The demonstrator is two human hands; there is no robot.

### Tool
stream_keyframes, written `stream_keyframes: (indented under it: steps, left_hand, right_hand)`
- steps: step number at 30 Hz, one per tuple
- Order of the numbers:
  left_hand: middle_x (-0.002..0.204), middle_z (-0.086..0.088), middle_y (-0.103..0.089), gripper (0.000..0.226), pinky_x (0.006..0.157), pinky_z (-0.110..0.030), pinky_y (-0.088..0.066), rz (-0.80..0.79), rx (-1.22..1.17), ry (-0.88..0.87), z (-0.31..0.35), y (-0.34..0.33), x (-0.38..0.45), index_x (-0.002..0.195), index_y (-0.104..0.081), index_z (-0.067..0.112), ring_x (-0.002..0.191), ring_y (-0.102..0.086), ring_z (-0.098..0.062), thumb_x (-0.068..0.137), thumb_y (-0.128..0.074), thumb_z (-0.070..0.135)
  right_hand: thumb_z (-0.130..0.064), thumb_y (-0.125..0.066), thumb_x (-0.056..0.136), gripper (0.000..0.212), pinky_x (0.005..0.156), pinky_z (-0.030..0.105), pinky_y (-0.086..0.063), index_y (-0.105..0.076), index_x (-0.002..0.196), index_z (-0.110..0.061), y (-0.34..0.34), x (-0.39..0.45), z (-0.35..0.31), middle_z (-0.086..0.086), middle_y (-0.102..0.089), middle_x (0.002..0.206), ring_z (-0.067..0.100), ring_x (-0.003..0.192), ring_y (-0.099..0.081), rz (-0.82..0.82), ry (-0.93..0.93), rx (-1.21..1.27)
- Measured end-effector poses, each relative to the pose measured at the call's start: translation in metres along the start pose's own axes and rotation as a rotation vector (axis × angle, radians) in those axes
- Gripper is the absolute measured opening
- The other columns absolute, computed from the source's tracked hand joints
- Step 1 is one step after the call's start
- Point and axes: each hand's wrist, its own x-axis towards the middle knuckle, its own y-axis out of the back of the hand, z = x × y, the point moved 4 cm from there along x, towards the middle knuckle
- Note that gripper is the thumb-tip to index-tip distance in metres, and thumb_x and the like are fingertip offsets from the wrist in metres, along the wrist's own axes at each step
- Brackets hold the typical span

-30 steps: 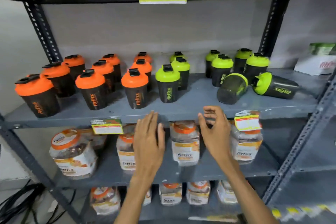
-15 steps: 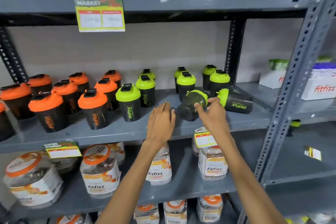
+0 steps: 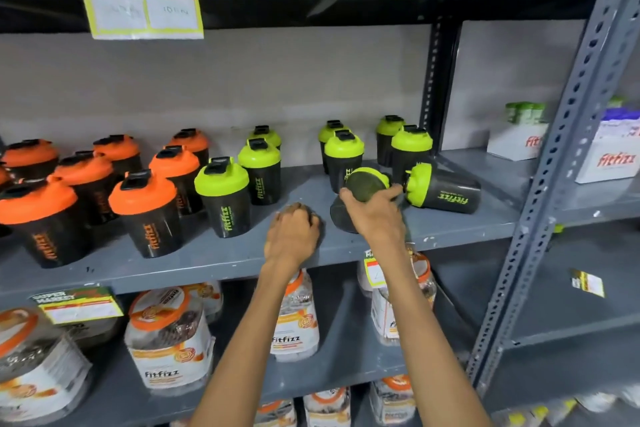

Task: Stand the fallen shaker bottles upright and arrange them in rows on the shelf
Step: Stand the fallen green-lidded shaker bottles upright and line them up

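Right hand grasps fallen bottle; left hand clenched, empty. Advice: pivot upright; second fallen bottle lies at 3 o'clock.

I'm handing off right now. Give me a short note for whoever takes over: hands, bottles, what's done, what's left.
Right hand: gripping the near fallen bottle, which lies on its side.
Left hand: curled, empty, resting on the shelf edge.
Second fallen bottle: on its side just right of the first, lid pointing left, untouched.
Done: orange bottles and the other green bottles stand upright in rough rows.
Left: stand both fallen bottles up and slot them into the green rows.
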Motion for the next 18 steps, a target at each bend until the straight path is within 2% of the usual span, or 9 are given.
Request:
stream_keyframes:
  steps: [3, 7, 10, 12, 15, 18]
  left_hand:
    - [0.115, -0.019, -0.065, 0.03, 0.094, -0.042, -0.042, -0.007, 0.004, -0.009, 0.002, 0.001, -0.002, 0.102, -0.064, 0.007, 0.109, -0.058, -0.038, 0.097, -0.041, 0.026]
    - [0.116, -0.017, -0.065, 0.031, 0.098, -0.044, -0.041, 0.004, 0.0, -0.005, 0.001, 0.001, -0.001, 0.105, -0.065, 0.008, 0.111, -0.057, -0.037, 0.098, -0.041, 0.026]
    - [0.118, -0.017, -0.064, 0.032, 0.1, -0.044, -0.041, 0.004, 0.008, -0.001, 0.001, 0.0, -0.001, 0.107, -0.065, 0.008, 0.112, -0.057, -0.036, 0.098, -0.041, 0.027]
    - [0.117, -0.016, -0.064, 0.032, 0.1, -0.044, -0.041, 0.008, 0.015, 0.0, 0.001, 0.0, 0.0, 0.106, -0.065, 0.008, 0.111, -0.058, -0.036, 0.098, -0.041, 0.028]
    - [0.116, -0.016, -0.065, 0.032, 0.098, -0.044, -0.042, 0.022, 0.023, -0.005, 0.001, -0.001, 0.0, 0.105, -0.066, 0.008, 0.11, -0.058, -0.035, 0.097, -0.042, 0.028]
    - [0.117, -0.014, -0.064, 0.031, 0.098, -0.043, -0.041, 0.018, 0.047, -0.016, 0.002, -0.002, 0.001, 0.105, -0.065, 0.009, 0.112, -0.057, -0.034, 0.097, -0.041, 0.028]
  right_hand:
    - [-0.055, -0.055, 0.085, 0.084, 0.098, 0.045, -0.04, -0.02, 0.137, 0.002, 0.001, 0.002, 0.004, 0.024, -0.048, 0.141, 0.043, 0.127, -0.048, -0.012, -0.02, 0.074]
    - [-0.05, -0.053, 0.087, 0.08, 0.107, 0.049, -0.036, -0.018, 0.141, -0.002, 0.0, 0.003, 0.012, 0.024, -0.042, 0.146, 0.044, 0.132, -0.042, -0.003, -0.022, 0.194]
    - [-0.05, -0.056, 0.07, 0.075, 0.103, 0.052, -0.042, -0.022, 0.13, -0.021, -0.002, -0.003, 0.015, 0.018, -0.051, 0.134, 0.04, 0.126, -0.047, -0.008, -0.023, 0.418]
    - [-0.047, -0.063, 0.062, 0.075, 0.1, 0.049, -0.047, -0.022, 0.124, -0.033, -0.001, -0.004, 0.019, 0.013, -0.056, 0.128, 0.035, 0.122, -0.05, 0.063, -0.009, 0.49]
    - [-0.037, -0.071, 0.058, 0.097, 0.1, 0.037, -0.041, -0.024, 0.141, -0.015, 0.007, -0.009, 0.009, 0.01, -0.048, 0.133, 0.029, 0.125, -0.042, 0.175, 0.118, 0.395]
    - [-0.025, -0.079, 0.059, 0.103, 0.102, 0.044, -0.037, -0.026, 0.146, -0.012, 0.009, -0.005, -0.001, 0.013, -0.038, 0.139, 0.032, 0.128, -0.036, 0.229, 0.234, 0.246]
